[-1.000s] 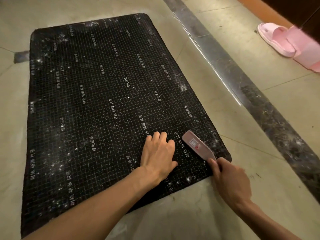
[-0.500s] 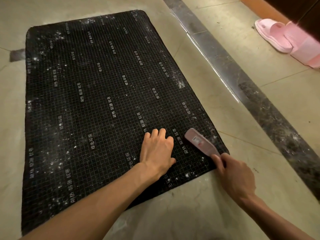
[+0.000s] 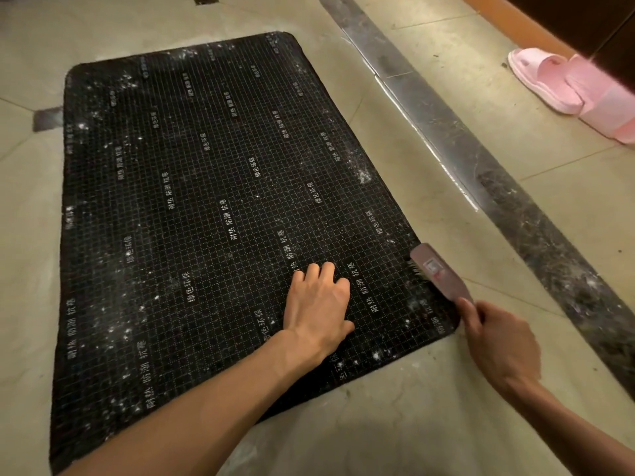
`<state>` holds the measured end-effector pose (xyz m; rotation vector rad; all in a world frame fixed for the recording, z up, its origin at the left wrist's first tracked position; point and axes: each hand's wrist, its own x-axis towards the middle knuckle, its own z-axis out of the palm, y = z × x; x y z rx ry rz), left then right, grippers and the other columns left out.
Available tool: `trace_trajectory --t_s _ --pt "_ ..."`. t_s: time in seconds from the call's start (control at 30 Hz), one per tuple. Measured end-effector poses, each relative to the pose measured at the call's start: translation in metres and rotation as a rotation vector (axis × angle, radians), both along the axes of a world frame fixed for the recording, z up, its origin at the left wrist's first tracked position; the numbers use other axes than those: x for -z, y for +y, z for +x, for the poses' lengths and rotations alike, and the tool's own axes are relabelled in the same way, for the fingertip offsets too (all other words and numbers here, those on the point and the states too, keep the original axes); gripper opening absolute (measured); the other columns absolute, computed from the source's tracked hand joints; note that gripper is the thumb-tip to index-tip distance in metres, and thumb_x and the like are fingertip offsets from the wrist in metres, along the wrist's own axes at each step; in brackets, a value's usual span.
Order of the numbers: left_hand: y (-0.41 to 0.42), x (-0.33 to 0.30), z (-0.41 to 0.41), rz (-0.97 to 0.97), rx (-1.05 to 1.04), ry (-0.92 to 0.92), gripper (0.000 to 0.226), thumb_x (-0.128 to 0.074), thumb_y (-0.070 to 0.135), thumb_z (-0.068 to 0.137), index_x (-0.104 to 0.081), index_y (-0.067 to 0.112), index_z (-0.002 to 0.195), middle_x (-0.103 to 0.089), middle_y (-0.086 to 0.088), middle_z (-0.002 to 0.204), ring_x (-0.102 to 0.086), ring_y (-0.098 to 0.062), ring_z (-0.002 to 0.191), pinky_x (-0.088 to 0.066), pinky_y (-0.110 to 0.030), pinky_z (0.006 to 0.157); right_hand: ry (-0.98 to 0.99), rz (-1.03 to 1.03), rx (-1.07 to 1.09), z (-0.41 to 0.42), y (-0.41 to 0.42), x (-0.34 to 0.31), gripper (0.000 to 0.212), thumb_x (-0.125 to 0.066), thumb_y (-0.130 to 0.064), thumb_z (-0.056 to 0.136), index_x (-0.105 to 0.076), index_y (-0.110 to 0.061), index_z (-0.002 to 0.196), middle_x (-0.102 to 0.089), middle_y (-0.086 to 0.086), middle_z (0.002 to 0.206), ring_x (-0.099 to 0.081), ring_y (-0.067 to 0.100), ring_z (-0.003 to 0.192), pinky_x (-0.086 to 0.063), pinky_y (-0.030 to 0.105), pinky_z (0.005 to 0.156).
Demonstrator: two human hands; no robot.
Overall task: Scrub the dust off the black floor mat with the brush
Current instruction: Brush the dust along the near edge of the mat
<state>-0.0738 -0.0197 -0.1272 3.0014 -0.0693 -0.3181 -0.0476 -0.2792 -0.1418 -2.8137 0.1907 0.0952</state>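
A black floor mat [image 3: 206, 207] with a fine white grid and printed white characters lies flat on the tiled floor. White dust speckles its left side, far corners and near right corner. My left hand [image 3: 318, 304] presses flat on the mat near its right front part, fingers spread. My right hand [image 3: 498, 341] grips the handle of a pinkish-grey brush [image 3: 438, 273]. The brush head sits at the mat's right edge, close to the near right corner, bristles down.
A dark marble strip [image 3: 481, 166] runs diagonally across the floor to the right of the mat. A pair of pink slippers [image 3: 577, 91] rests at the upper right beside a dark wooden edge. Beige floor tiles [image 3: 429, 424] surround the mat.
The brush has swept rightward from inside the mat to its right edge, with my right hand following. My left hand stays pressed in the same spot on the mat.
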Motion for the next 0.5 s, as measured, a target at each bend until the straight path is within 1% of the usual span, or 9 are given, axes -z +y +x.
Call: trace_trajectory --t_s 0.07,0.13,0.2,0.27,0.33,0.43,0.5 --pt "0.0 0.0 0.0 -0.005 0.005 0.001 0.046 -0.073 0.052 0.082 -0.06 0.019 0.11 -0.05 -0.006 0.127 -0.045 -0.026 0.118 -0.038 -0.044 0.105 -0.018 0.041 -0.054 0.001 0.002 -0.004 0.048 -0.045 -0.05 0.1 -0.06 -0.018 0.067 -0.057 -0.003 0.056 -0.053 0.014 0.049 -0.038 0.027 0.047" --pt "0.0 -0.001 0.002 -0.008 0.006 -0.005 0.048 -0.074 0.052 0.081 -0.059 0.018 0.113 -0.05 -0.006 0.126 -0.045 -0.026 0.118 -0.038 -0.045 0.105 -0.007 0.024 -0.199 -0.007 0.013 0.001 0.042 -0.047 -0.049 0.099 -0.061 -0.022 0.069 -0.057 -0.009 0.054 -0.052 0.007 0.044 -0.034 0.025 0.041" --pt "0.002 -0.002 0.001 -0.012 0.004 -0.004 0.049 -0.074 0.052 0.081 -0.059 0.018 0.114 -0.05 -0.007 0.127 -0.045 -0.027 0.118 -0.037 -0.045 0.105 0.036 -0.008 -0.362 -0.019 0.016 0.013 0.039 -0.048 -0.05 0.096 -0.059 -0.027 0.067 -0.053 -0.012 0.048 -0.049 0.0 0.037 -0.032 0.014 0.038" --pt "0.001 -0.002 0.0 -0.017 0.004 -0.007 0.047 -0.073 0.051 0.082 -0.059 0.018 0.112 -0.05 -0.007 0.127 -0.044 -0.026 0.118 -0.037 -0.045 0.105 0.022 -0.027 -0.39 -0.019 0.004 0.019 0.037 -0.052 -0.049 0.094 -0.058 -0.027 0.065 -0.05 -0.013 0.044 -0.047 0.0 0.033 -0.031 0.011 0.037" --pt "0.003 -0.001 -0.001 -0.02 -0.002 -0.014 0.043 -0.073 0.05 0.083 -0.06 0.018 0.109 -0.05 -0.007 0.127 -0.044 -0.027 0.118 -0.037 -0.046 0.106 -0.037 -0.052 -0.365 -0.011 -0.005 0.016 0.038 -0.053 -0.049 0.094 -0.061 -0.025 0.066 -0.05 -0.011 0.043 -0.046 0.0 0.033 -0.034 0.017 0.035" --pt "0.003 0.0 -0.001 -0.008 0.013 -0.016 0.043 -0.071 0.051 0.083 -0.061 0.018 0.109 -0.05 -0.007 0.127 -0.044 -0.027 0.118 -0.037 -0.046 0.105 -0.083 -0.054 -0.302 0.0 -0.005 0.003 0.042 -0.049 -0.05 0.094 -0.056 -0.024 0.061 -0.049 -0.01 0.044 -0.046 0.005 0.036 -0.03 0.022 0.037" --pt "0.003 0.0 0.0 0.002 0.019 -0.014 0.045 -0.071 0.051 0.083 -0.062 0.018 0.111 -0.05 -0.008 0.128 -0.044 -0.027 0.119 -0.037 -0.046 0.105 -0.079 -0.032 -0.318 0.002 0.005 0.0 0.042 -0.05 -0.05 0.096 -0.058 -0.024 0.063 -0.051 -0.01 0.046 -0.049 0.007 0.037 -0.037 0.026 0.037"
